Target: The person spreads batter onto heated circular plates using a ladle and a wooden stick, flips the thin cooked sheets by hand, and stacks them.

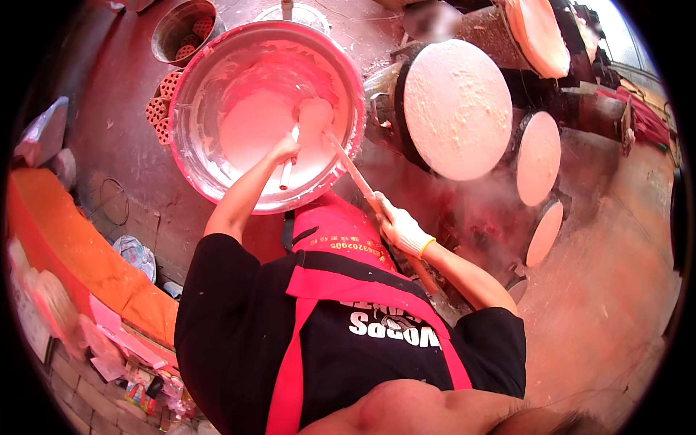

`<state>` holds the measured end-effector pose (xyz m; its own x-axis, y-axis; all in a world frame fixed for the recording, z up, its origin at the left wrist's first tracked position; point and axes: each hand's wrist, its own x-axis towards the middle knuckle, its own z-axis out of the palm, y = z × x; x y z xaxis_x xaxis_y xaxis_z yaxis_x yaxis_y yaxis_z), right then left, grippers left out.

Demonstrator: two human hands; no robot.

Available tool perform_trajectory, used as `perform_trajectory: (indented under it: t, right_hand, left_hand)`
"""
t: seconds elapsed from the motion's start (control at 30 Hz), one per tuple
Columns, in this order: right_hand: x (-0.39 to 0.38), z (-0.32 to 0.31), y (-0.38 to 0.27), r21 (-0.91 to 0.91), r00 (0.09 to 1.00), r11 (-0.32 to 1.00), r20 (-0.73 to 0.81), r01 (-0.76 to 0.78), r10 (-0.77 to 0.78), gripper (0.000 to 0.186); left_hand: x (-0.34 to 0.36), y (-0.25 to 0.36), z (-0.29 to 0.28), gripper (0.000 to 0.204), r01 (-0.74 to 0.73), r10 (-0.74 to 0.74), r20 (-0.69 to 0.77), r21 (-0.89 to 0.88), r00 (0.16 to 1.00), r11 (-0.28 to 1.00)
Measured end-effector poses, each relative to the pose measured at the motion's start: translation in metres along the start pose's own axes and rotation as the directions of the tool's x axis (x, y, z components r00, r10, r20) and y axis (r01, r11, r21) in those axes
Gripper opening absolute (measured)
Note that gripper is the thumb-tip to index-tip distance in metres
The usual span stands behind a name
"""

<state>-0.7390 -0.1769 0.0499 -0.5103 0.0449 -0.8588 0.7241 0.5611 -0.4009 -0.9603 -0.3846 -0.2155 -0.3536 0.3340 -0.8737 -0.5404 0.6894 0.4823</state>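
A wide metal basin (193, 94) of pale batter (254, 130) stands in front of me, tinted pink by the light. My bare left hand (286, 149) is over the batter, closed around a short pale stick-like handle (286, 176). Farther right, my right hand (400, 226), in a white work glove with a yellow cuff, grips a long wooden handle (355, 172). That handle slants across the basin's near right rim. Both handles lead toward a round batter-coated tool head (316, 114) in the basin; which one it belongs to I cannot tell.
Round griddles covered with pale batter stand at the right: a large one (458, 109), smaller ones (539, 159) (544, 233), and another (538, 36) with a sheet hanging over its edge. Perforated briquettes (156, 110) and a bucket (174, 43) flank the basin. An orange-covered surface (87, 239) runs along the left.
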Motion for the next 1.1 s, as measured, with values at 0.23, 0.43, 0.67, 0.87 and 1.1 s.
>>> perform_trajectory:
  t: [0.23, 0.43, 0.67, 0.87, 1.1]
  right_hand:
    - [-0.052, -0.018, 0.012, -0.214, 0.982, 0.959, 0.085, 0.184, -0.170, 0.066]
    - [-0.093, -0.022, 0.045, -0.536, 0.889, 0.732, 0.083, 0.420, -0.449, 0.071]
    - [-0.117, -0.020, 0.070, -0.755, 0.586, 0.392, -0.013, 0.525, -0.810, 0.073]
    - [-0.147, -0.053, 0.034, -0.886, 0.173, 0.336, -0.294, 0.319, -0.940, 0.066]
    - [-0.111, -0.022, 0.022, -0.846, 0.043, 0.456, -0.463, 0.275, -0.885, 0.053]
  left_hand:
    - [-0.061, -0.013, 0.044, 0.014, 0.537, 0.038, 0.623, -0.702, 0.781, 0.468]
    - [-0.166, -0.024, 0.062, 0.017, 0.214, 0.533, 0.235, -0.972, 0.813, 0.101]
    - [-0.344, 0.013, 0.026, 0.014, -0.301, 0.573, -0.131, -0.930, 0.809, 0.212]
    - [-0.510, 0.097, -0.018, 0.011, -0.738, 0.636, -0.400, -0.504, 0.660, 0.449]
    - [-0.477, 0.114, -0.083, 0.006, -0.306, 0.445, -0.098, -0.853, 0.890, 0.423]
